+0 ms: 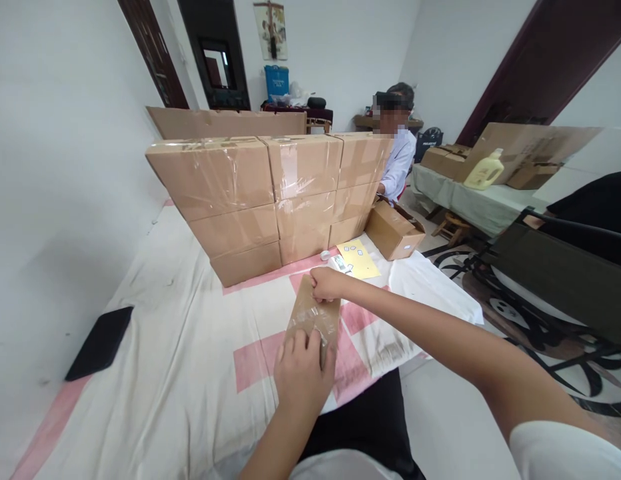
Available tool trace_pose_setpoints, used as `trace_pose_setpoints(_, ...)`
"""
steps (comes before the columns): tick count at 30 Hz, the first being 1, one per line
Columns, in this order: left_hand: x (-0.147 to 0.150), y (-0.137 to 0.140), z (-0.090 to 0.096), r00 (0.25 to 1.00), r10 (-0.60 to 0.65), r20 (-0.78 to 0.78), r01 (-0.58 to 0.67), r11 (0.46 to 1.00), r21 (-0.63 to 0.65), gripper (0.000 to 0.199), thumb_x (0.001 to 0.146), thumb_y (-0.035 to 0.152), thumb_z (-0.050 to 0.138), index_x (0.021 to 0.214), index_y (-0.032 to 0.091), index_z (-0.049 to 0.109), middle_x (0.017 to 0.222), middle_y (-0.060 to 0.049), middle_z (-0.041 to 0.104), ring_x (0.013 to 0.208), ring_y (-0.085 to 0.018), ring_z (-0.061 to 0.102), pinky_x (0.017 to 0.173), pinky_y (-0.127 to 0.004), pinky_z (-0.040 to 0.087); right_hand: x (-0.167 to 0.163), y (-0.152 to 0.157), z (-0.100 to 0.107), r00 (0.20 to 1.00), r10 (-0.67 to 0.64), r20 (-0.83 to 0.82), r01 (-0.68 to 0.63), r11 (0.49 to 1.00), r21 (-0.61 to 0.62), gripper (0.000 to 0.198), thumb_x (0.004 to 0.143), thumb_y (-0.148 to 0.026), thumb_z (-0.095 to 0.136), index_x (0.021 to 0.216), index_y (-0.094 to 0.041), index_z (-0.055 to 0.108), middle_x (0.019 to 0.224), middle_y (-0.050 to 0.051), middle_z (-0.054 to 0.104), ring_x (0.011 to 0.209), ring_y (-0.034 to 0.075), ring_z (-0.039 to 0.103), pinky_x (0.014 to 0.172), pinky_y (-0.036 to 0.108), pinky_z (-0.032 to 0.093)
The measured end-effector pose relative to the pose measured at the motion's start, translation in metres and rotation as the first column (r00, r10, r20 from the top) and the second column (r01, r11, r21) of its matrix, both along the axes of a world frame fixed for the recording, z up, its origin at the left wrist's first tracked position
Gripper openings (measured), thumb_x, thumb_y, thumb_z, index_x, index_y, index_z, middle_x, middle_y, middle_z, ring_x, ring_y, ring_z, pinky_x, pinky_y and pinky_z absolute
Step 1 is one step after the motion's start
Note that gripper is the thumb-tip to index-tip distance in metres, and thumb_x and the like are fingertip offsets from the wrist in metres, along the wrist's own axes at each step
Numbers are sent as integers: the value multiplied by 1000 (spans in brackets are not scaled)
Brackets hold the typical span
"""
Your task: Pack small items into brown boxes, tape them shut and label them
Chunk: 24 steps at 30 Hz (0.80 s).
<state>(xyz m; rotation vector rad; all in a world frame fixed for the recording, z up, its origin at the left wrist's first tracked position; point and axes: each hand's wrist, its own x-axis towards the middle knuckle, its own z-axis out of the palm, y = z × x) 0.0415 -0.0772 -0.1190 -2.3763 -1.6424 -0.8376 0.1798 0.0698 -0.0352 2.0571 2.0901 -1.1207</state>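
Note:
A narrow brown cardboard box (310,315) with shiny clear tape on top lies on the cloth-covered table in front of me. My right hand (327,285) is closed at its far end, fingers curled down over the edge. Over the near end lies my left hand (304,367), its fingers bent on the top face and its thumb along the right side. Just beyond my right hand are a small white packet (339,264), a white roll (325,255) and a yellow sheet with drawn shapes (363,260). The underside of the box is hidden.
A wall of stacked taped cartons (235,230) stands across the far side. An open carton (394,230) sits right of it, near a seated person (397,157). A black flat case (100,343) lies left. A dark folding chair (565,253) stands right.

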Motion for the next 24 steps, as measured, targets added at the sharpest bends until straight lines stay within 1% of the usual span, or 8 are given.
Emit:
trace_pose_setpoints(4,-2,0,-1,1000,0,6,0,1000,-3,15,94,34,53,88,23,61,81,-4,59,77,-24,57,73,-39,38,-8,-3,14,989,75,124,-72,997,-30,12,69,-4,67,69,-15,63,65,3,72,52,14,61,52,24,45)
trace_pose_setpoints(7,-1,0,0,1000,0,13,0,1000,-10,15,95,33,53,88,23,62,81,-4,59,78,-23,58,73,-38,38,-14,-2,22,969,116,218,-105,992,-64,11,71,-6,67,63,-13,67,60,6,70,57,17,64,56,25,48)
trace_pose_setpoints(11,1,1,2,1000,17,18,-17,1000,-16,15,94,33,54,86,23,62,80,-5,60,78,-23,59,73,-37,38,-20,1,31,938,139,318,-101,986,-135,10,72,-5,68,63,-9,70,51,6,65,64,21,67,64,28,50)
trace_pose_setpoints(13,1,1,2,1000,16,22,-16,1000,-27,14,93,32,54,86,23,62,79,-4,60,78,-23,59,72,-37,38,-18,0,35,934,133,331,-81,983,-166,9,76,-12,70,68,-8,71,52,6,64,63,21,67,65,28,51)
trace_pose_setpoints(16,-1,1,2,1000,8,30,-7,999,-34,13,93,31,54,87,23,63,80,-4,61,78,-22,60,71,-36,38,-6,-4,41,941,112,320,-57,983,-177,23,83,-31,72,81,-8,71,57,5,66,60,18,65,63,27,51)
trace_pose_setpoints(18,-1,1,1,1000,11,29,-10,1000,-25,15,93,32,54,87,23,64,80,-4,61,77,-22,61,70,-37,38,7,-8,42,943,93,320,-36,983,-178,34,84,-41,74,91,-8,69,61,5,67,57,17,63,61,27,50)
trace_pose_setpoints(21,-2,2,0,1000,7,30,-7,1000,-13,15,93,32,54,86,23,64,80,-4,61,76,-22,61,70,-37,38,29,-12,38,937,54,346,9,984,-177,53,81,-53,76,105,-7,65,67,5,68,55,16,63,60,28,50)
trace_pose_setpoints(24,-2,3,0,999,-14,39,14,1000,-8,14,93,32,55,87,23,64,78,-3,60,75,-21,61,70,-36,39,50,-14,30,914,33,405,49,981,-189,71,73,-63,79,112,-6,62,69,6,70,57,18,66,64,30,51)
